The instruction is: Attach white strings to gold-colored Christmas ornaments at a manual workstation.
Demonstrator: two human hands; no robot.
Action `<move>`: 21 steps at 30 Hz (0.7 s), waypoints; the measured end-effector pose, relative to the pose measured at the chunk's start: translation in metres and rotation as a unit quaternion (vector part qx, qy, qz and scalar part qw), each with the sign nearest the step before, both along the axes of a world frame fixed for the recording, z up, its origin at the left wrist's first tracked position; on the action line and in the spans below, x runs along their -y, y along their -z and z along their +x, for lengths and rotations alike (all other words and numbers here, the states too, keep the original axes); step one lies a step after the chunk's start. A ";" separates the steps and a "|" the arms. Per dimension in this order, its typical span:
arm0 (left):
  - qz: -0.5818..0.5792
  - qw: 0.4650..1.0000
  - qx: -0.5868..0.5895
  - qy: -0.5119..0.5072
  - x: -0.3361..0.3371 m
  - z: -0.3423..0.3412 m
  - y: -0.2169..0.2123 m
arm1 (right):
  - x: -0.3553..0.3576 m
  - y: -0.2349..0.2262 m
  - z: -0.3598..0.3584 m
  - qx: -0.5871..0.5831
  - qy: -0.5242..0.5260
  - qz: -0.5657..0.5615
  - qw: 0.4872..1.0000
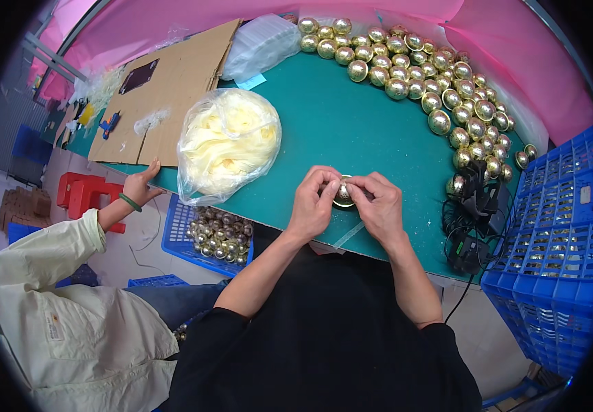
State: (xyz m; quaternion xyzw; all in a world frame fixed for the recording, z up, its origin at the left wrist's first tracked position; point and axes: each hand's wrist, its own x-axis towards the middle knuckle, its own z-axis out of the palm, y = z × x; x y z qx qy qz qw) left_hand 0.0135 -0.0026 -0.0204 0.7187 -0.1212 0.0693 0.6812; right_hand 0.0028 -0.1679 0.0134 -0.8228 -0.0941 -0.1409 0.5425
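A shiny gold ball ornament (343,195) with a rim around it is between my hands, near the front edge of the green table. The fingers of my left hand (314,203) pinch it from the left. From the other side, my right hand (379,205) closes thumb and fingertips on it. Fingers hide much of its upper part. Left of my hands lies a clear plastic bag (231,141) full of pale yellow, thin, folded material. Many similar gold ball ornaments (439,122) lie in a curved heap along the far and right side of the table.
Blue crates (551,254) stand stacked at the right, beside black devices with cables (472,250). Below the table at left, a blue crate (173,237) holds more gold balls. A co-worker's hand (138,189) is by the cardboard sheet (166,89). A red stool (90,196) stands beyond.
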 end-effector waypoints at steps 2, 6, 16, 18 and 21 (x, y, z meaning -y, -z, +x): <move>-0.045 0.999 -0.025 0.017 -0.002 0.001 0.001 | 0.000 0.001 0.000 0.003 -0.006 0.001 1.000; -0.087 0.990 -0.104 0.043 -0.009 0.001 -0.007 | 0.003 0.016 0.000 -0.058 -0.016 0.129 0.990; -0.162 0.985 -0.055 0.031 -0.021 0.005 -0.041 | 0.041 -0.009 -0.016 -0.316 -0.232 0.466 0.793; -0.189 0.980 -0.061 0.036 -0.023 0.002 -0.048 | 0.037 -0.014 -0.017 -0.316 -0.245 0.465 0.790; -0.201 0.974 -0.089 0.055 -0.022 -0.004 -0.054 | 0.024 -0.018 -0.016 -0.292 -0.222 0.437 0.822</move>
